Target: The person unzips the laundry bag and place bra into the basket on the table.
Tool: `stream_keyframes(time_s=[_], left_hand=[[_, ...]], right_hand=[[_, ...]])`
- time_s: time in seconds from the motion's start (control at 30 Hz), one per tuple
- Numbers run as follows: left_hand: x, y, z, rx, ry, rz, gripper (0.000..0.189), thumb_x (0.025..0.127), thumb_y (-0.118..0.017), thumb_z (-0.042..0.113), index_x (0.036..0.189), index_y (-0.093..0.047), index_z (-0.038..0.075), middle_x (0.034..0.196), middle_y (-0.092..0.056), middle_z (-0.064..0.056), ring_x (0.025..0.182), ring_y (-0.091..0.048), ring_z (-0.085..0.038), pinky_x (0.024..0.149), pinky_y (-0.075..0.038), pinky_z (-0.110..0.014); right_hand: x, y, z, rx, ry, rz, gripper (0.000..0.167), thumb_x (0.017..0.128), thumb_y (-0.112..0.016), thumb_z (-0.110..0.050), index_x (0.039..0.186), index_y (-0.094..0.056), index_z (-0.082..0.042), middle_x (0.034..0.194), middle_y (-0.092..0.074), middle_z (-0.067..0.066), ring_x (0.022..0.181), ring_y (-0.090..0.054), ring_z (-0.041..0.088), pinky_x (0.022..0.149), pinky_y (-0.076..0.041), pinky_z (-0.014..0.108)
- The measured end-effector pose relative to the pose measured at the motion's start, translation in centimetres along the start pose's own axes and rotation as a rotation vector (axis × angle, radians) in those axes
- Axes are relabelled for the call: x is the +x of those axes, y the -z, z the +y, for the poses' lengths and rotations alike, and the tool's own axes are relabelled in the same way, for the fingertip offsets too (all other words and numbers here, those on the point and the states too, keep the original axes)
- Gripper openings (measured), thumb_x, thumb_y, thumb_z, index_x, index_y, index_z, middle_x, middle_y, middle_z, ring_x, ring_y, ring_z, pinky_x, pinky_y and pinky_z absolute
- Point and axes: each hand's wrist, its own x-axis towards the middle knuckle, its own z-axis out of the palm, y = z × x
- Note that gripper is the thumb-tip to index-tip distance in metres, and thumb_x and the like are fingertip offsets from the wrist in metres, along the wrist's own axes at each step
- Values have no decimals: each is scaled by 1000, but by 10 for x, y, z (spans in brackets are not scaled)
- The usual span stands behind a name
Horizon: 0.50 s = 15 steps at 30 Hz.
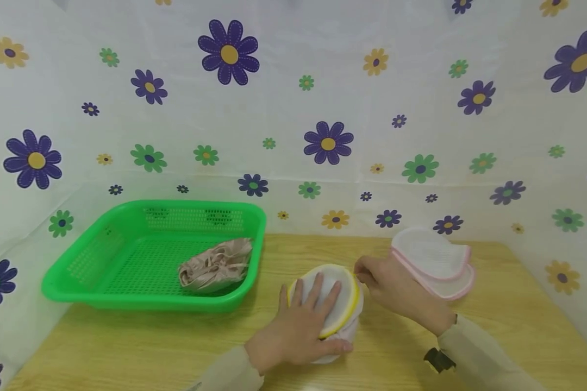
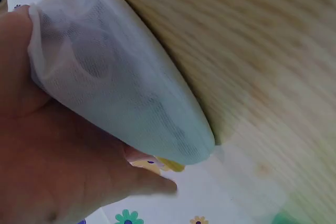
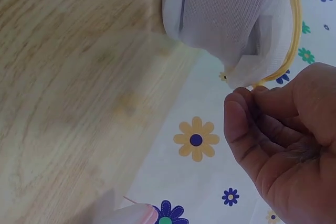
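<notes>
A round white mesh laundry bag [image 1: 345,296] with a yellow-trimmed lid stands on the wooden table in front of me. Across its top my left hand [image 1: 298,326] lies with straight, spread fingers, the thumb down along the near side. The left wrist view shows the bag's mesh wall [image 2: 126,87] beside that hand. At the right of the yellow rim, my right hand [image 1: 396,285] pinches the edge between thumb and curled fingers. Seen from the right wrist, those fingertips meet right under the yellow trim [image 3: 294,35]; what lies between them is hidden.
To the left is a green plastic basket [image 1: 156,304] holding a crumpled pinkish-beige cloth [image 1: 215,266]. Pink-trimmed white mesh pieces [image 1: 430,252] lie at the back right, behind the right forearm. A flower-printed white sheet [image 1: 274,108] hangs behind the table.
</notes>
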Motion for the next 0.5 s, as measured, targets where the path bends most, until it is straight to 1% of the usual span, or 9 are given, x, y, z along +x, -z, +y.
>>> stream_keyframes(time_s=[0.1, 0.2, 0.3, 0.37, 0.43, 0.5], left_hand=[[0, -1, 2, 24, -11, 9, 100, 93, -39, 81, 166, 3, 28, 172, 4, -19, 152, -8, -59, 118, -16, -75], [0, -3, 4, 32, -16, 24, 97, 94, -38, 79, 166, 3, 28, 172, 3, -20, 151, -10, -60, 118, -19, -74], [-1, -4, 5, 40, -20, 37, 95, 95, -38, 78, 165, 5, 31, 172, 3, -20, 150, -12, -61, 118, -22, -73], [-2, -5, 5, 49, -23, 43, 94, 95, -37, 78, 165, 5, 32, 172, 2, -21, 150, -14, -62, 118, -23, -72], [-2, -5, 4, 65, -24, 49, 93, 95, -37, 78, 165, 4, 33, 172, 0, -21, 149, -17, -63, 118, -25, -71], [-3, -4, 3, 89, -22, 52, 92, 95, -35, 79, 165, 3, 33, 172, -2, -20, 148, -20, -63, 118, -28, -70]], right_hand=[[-2, -1, -1, -18, 0, -4, 6, 94, -70, -6, 95, -73, -11, 82, -75, 0, 62, -56, -3, 59, -52, 17], [-2, -1, -1, -67, 5, 16, 7, 92, -72, -5, 95, -74, -10, 80, -75, 1, 58, -54, -2, 57, -51, 17], [-2, -3, 0, -123, 13, 32, 7, 90, -74, -4, 95, -76, -9, 81, -76, 3, 61, -61, 2, 60, -55, 20], [-2, -4, 0, -136, 12, 35, 8, 89, -74, -3, 95, -77, -8, 83, -77, 4, 65, -66, 6, 63, -58, 23], [-1, -5, 0, -131, 14, 39, 8, 89, -74, -2, 94, -77, -7, 85, -77, 5, 70, -71, 11, 66, -60, 26], [-1, -5, 0, -110, 18, 41, 8, 90, -72, -1, 94, -76, -7, 86, -77, 5, 72, -72, 13, 67, -60, 28]])
